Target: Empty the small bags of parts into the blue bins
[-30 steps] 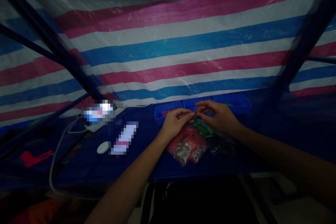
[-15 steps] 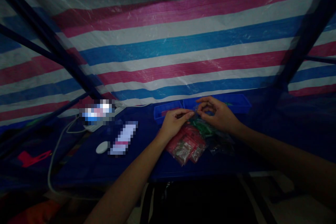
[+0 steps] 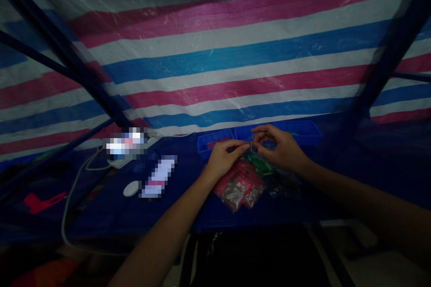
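Note:
In front of the blue bins, my left hand (image 3: pixel 224 156) and my right hand (image 3: pixel 281 147) meet with closed, pinching fingertips. Between them shows a small, thin, brassy-looking piece (image 3: pixel 251 146), too small to name. My left thumb and fingers are on it, and the right fingertips touch or nearly touch its other side. Below the hands lie clear plastic bags with red contents (image 3: pixel 237 184). Under my right hand is a bag with green contents (image 3: pixel 264 164), and beside it a dark clear bag (image 3: pixel 285 187).
Two blue plastic bins (image 3: pixel 305 132) stand at the back of the blue table (image 3: pixel 188 208). To the left are a blurred-out phone-like screen (image 3: pixel 158 177), a white round disc (image 3: pixel 132 188) and a white power strip (image 3: pixel 117 163) with a cable. Striped sheeting (image 3: pixel 229 63) hangs behind, between blue metal posts.
Both hands stay almost in place. The small brassy piece between the fingertips shows more clearly now, and the fingers have shifted slightly. The bags and bins have not moved.

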### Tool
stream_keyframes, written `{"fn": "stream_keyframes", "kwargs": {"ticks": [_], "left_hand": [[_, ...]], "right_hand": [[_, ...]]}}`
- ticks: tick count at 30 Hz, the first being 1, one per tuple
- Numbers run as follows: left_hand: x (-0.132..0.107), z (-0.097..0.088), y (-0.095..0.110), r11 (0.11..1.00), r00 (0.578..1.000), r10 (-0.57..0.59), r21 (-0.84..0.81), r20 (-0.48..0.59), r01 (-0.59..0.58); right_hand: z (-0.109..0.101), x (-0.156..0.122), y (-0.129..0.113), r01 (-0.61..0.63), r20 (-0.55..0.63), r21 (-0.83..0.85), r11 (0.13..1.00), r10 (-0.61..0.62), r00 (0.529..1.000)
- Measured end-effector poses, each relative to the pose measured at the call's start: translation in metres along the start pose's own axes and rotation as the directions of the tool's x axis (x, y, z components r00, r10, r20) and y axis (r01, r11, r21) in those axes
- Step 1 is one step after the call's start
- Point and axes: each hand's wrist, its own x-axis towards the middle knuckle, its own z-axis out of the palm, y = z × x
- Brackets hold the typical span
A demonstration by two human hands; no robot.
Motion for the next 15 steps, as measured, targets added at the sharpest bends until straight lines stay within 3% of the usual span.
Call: {"fn": "stream_keyframes", "kwargs": {"ticks": [4, 10, 15], "left_hand": [[0.0001, -0.0001, -0.0003, 0.999, 1.0, -0.028, -0.03, 0.001, 0.028], [-0.0013, -0.0009, 0.0008, 1.0, 0.998, 0.026, 0.011, 0.049, -0.026], [-0.0014, -0.0001, 0.0023, 0.999, 1.0, 0.025, 0.024, 0.011, -0.025]], "right_hand": [[-0.0002, 0.0, 0.001, -0.005, -0.044, 0.003, 1.0, 0.006, 0.999], [-0.0039, 0.0008, -0.0037, 0.079, 0.012, -0.135, 0.988, -0.078, 0.997], [-0.0056, 0.0019, -0.0078, 0.102, 0.0, -0.185, 0.977, -0.104, 0.995]]}}
